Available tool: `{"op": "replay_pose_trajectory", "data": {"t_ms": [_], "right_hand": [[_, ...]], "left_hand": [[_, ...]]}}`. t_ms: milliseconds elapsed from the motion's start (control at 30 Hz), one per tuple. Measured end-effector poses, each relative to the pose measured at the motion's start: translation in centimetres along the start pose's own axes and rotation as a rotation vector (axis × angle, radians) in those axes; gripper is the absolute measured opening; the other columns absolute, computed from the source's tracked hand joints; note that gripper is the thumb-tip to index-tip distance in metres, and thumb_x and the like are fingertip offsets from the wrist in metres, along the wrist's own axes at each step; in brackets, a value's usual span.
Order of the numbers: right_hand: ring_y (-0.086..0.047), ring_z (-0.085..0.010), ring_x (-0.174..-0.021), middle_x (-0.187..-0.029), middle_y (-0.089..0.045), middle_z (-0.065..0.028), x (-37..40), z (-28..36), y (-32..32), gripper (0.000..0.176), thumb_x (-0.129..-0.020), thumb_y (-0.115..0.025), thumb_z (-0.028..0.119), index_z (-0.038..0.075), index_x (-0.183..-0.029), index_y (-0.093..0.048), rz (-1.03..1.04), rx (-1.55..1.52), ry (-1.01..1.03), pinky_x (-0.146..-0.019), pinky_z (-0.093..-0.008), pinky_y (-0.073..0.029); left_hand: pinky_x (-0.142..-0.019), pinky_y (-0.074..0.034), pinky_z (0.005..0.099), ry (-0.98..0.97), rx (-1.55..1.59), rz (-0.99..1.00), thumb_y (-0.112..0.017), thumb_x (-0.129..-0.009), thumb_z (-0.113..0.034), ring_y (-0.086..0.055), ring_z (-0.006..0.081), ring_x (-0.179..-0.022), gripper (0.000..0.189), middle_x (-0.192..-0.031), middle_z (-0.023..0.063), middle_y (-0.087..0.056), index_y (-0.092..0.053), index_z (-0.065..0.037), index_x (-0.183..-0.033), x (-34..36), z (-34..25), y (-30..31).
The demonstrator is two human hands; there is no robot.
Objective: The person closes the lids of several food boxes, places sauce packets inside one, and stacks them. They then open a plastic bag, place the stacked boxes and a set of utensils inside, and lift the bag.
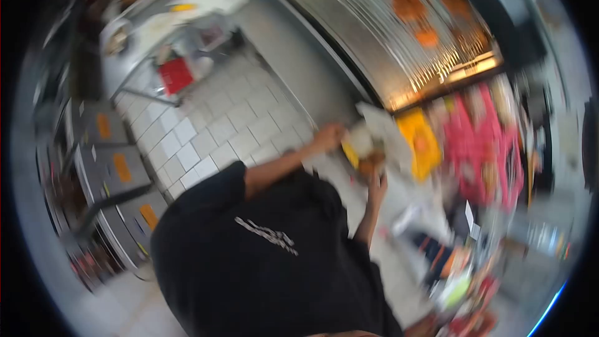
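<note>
My left hand (329, 136) is closed, with its fingertips at the left side of an open white and yellow wrapping (350, 148). What it grips is too blurred to make out. Brown food (372, 162) lies at the lower part of this wrapping, beside pale contents. Just below the food is my right hand (377, 188), its fingers curled together; anything between them is smeared. A whitish sheet (393, 134) spreads to the right of the wrapping, next to a yellow bag (419, 143).
A lit display case (399, 31) with orange-brown food stands above. Pink bags (477, 143) hang or lie to the right. Grey drawers (115, 168) are at the left, a red object (176, 76) by a table frame. Another person's hand seems to show at lower right.
</note>
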State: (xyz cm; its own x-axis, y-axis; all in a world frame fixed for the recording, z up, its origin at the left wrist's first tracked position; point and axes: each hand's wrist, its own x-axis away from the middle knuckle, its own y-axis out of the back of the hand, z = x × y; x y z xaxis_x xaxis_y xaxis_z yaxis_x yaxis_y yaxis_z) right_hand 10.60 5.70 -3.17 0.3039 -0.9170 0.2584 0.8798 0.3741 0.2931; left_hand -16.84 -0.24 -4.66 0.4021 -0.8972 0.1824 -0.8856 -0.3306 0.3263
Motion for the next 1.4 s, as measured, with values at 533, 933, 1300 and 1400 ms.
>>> {"op": "replay_pose_trajectory", "data": {"t_ms": [533,933,1300,1400], "right_hand": [[-0.062,-0.0199,-0.082,-0.101,-0.065,-0.0097,-2.8,2.5,4.5,0.054,-0.088,-0.07,0.034,0.0,-0.129,-0.056,-0.503,0.078,-0.082,-0.075,-0.0333,-0.054],[-0.065,-0.0361,-0.1,-0.109,-0.068,-0.0211,-1.5,10.1,6.0,0.044,-0.097,-0.056,0.039,0.0,-0.114,-0.067,-0.199,0.358,0.001,-0.088,-0.0426,-0.048],[-0.065,-0.0288,-0.1,-0.117,-0.065,-0.0194,-2.0,0.6,1.1,0.053,-0.094,-0.062,0.02,-0.008,-0.136,-0.048,-0.228,-0.058,0.065,-0.088,-0.0358,-0.051],[-0.065,-0.0195,-0.092,-0.107,-0.067,-0.0127,-2.8,2.0,4.7,0.053,-0.091,-0.067,0.036,-0.005,-0.124,-0.06,-0.131,-0.063,-0.208,-0.074,-0.0325,-0.053]], "left_hand": [[-0.084,-0.052,0.0381,0.064,-0.247,0.192,-0.066,-0.087,-0.05,-0.067,0.0302,-0.099,0.06,-0.109,0.0167,-0.069,-0.061,-0.003,-0.123,-5.5,-3.6,-2.2],[-0.078,-0.05,0.0415,-0.4,0.003,-0.041,-0.055,-0.099,-0.03,-0.063,0.036,-0.095,0.028,-0.113,0.0147,-0.062,-0.063,-0.007,-0.112,-6.2,-11.6,-0.3],[-0.086,-0.051,0.0406,-0.095,-0.094,0.258,-0.062,-0.091,-0.046,-0.067,0.0354,-0.099,0.055,-0.109,0.0231,-0.068,-0.063,0.001,-0.121,-4.0,-2.5,-4.5],[-0.081,-0.052,0.0413,-0.049,-0.231,0.237,-0.062,-0.09,-0.051,-0.07,0.0342,-0.089,0.056,-0.091,0.0191,-0.072,-0.071,0.001,-0.107,-4.2,-7.0,-2.4]]}}
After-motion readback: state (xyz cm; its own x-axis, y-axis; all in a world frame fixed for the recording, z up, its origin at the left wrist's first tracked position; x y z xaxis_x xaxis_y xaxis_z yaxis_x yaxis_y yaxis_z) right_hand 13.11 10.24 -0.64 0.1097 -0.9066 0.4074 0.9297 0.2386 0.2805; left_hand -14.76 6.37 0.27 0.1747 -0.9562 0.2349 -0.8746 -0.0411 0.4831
